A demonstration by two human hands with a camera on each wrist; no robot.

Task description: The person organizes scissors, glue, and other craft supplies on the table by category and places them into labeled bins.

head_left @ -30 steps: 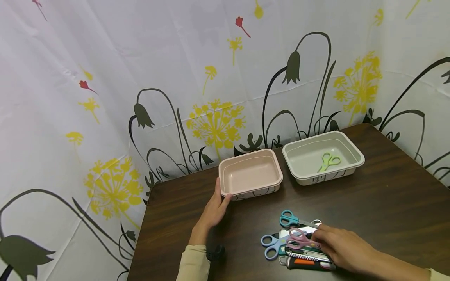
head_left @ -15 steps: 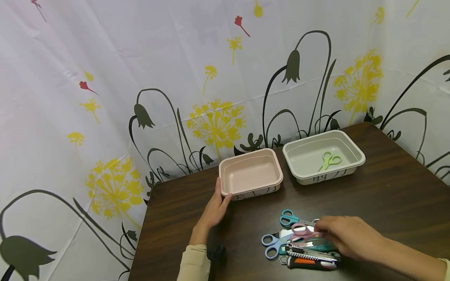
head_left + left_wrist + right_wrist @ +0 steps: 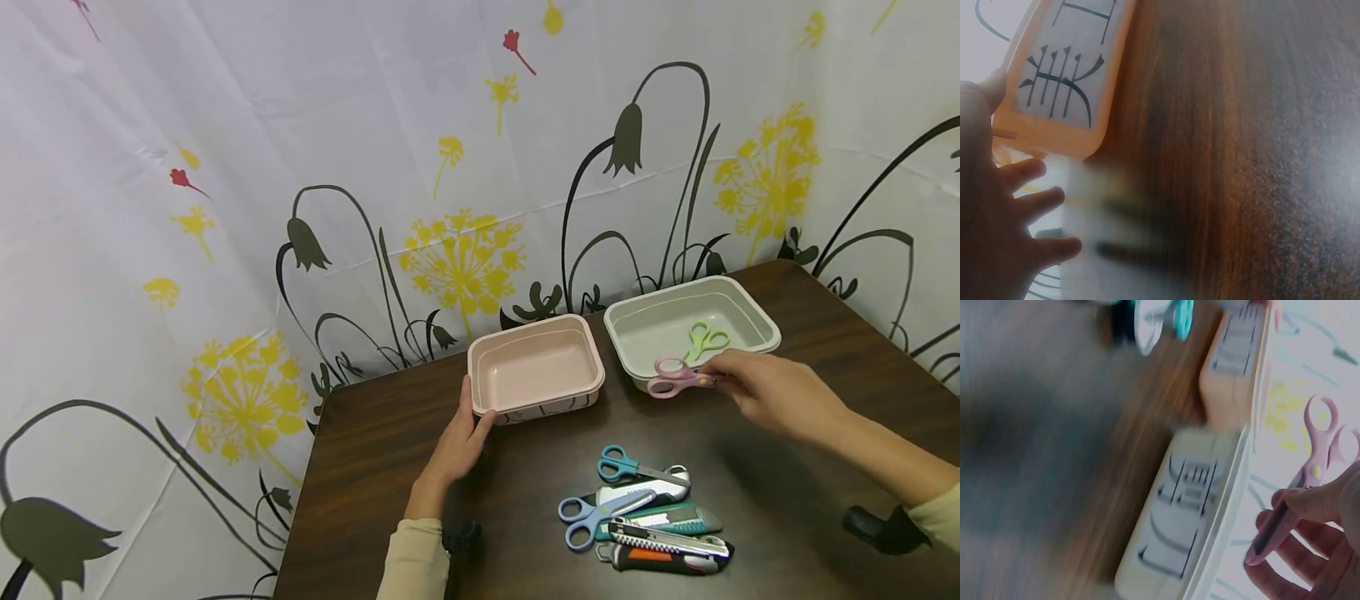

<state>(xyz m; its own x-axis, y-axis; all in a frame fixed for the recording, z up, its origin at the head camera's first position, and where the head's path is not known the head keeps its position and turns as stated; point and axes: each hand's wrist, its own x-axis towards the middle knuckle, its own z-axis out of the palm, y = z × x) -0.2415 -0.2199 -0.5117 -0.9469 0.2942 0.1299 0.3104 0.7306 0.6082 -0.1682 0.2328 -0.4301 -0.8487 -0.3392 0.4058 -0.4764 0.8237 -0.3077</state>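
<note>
1. The dark wood surface (image 3: 825,433) ends at a flowered curtain (image 3: 225,208) on the far and left sides. The pink tray (image 3: 536,368) and grey tray (image 3: 690,329) stand side by side near the far edge, a narrow gap between them.
2. Bare wood lies open between the trays and the pile of cutters and scissors (image 3: 645,521) near the front edge, and to the right of that pile.
3. The left hand (image 3: 455,450) lies on the surface, its fingers (image 3: 467,400) straight and loosely spread, touching the pink tray's near left corner.
4. The right hand (image 3: 780,392) reaches in from the right, raised off the surface. It pinches the pink scissors (image 3: 675,377) by the blades, handles pointing left, at the grey tray's near rim.
5. Green scissors (image 3: 703,340) lie inside the grey tray.
6. The right wrist view, blurred, shows the fingers (image 3: 1310,503) curled round the blades of the pink scissors (image 3: 1310,475), with both trays' lettered side walls below; the head view barely shows that lettering.
7. The left wrist view shows the spread fingers (image 3: 1025,206) beside the pink tray's (image 3: 1066,75) lettered wall.
</note>
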